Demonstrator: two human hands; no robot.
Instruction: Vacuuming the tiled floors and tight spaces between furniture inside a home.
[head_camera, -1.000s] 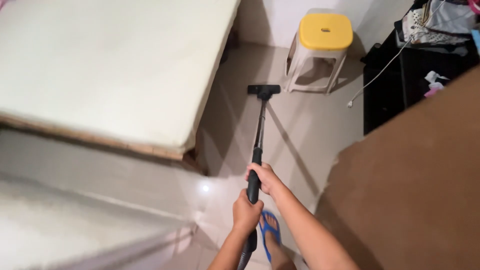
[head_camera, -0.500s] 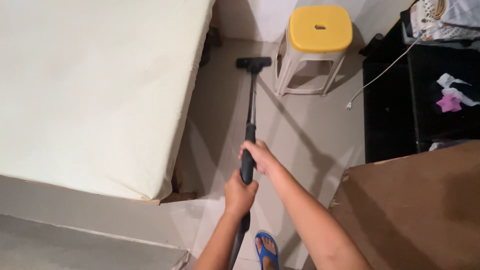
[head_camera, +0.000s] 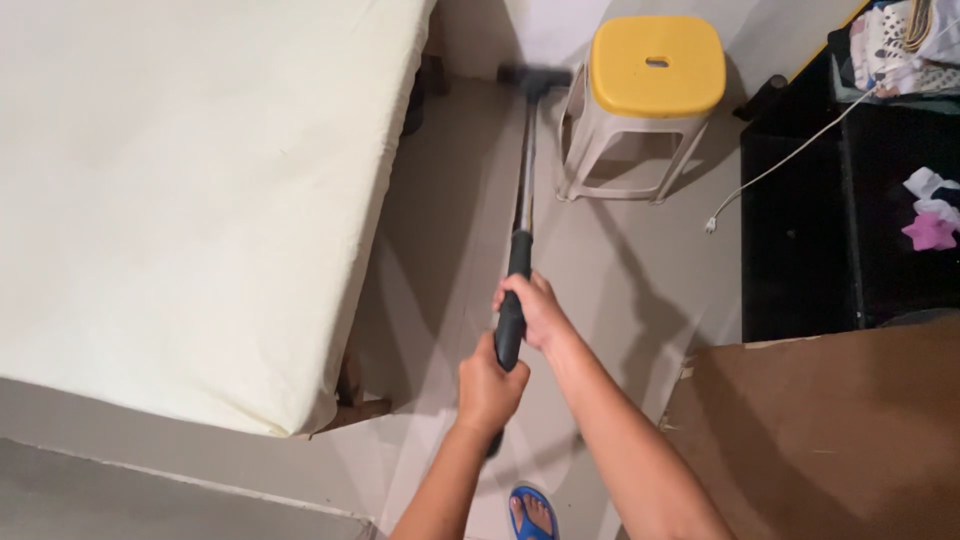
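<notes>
A person grips the black handle section of a vacuum wand (head_camera: 519, 250) with both hands, seen from above in a narrow strip of pale tiled floor (head_camera: 620, 270) between a bed and a dark cabinet. The right hand (head_camera: 532, 308) sits higher on the tube, fingers wrapped fully round it and clenched, the knuckles turned up toward the camera. The left hand (head_camera: 488, 388) is closed in a fist just below it on the same black grip, the two hands almost touching, one in front of the other along the wand. Beyond the right hand the tube turns to bare metal and runs straight away across the floor to the black floor head (head_camera: 535, 76), which lies at the far end of the strip close to the wall, just beside the leg of a plastic stool with a yellow seat (head_camera: 657, 64). The head looks slightly blurred. A cream-coloured mattress (head_camera: 190, 190) fills the left of the frame, its edge running alongside the wand. On the right stands a black cabinet (head_camera: 800, 230) with a white cable (head_camera: 775, 165) hanging down its side, clothes piled on top, and a brown board (head_camera: 830, 440) in the near corner. A foot in a blue flip-flop (head_camera: 532, 512) shows at the bottom edge.
</notes>
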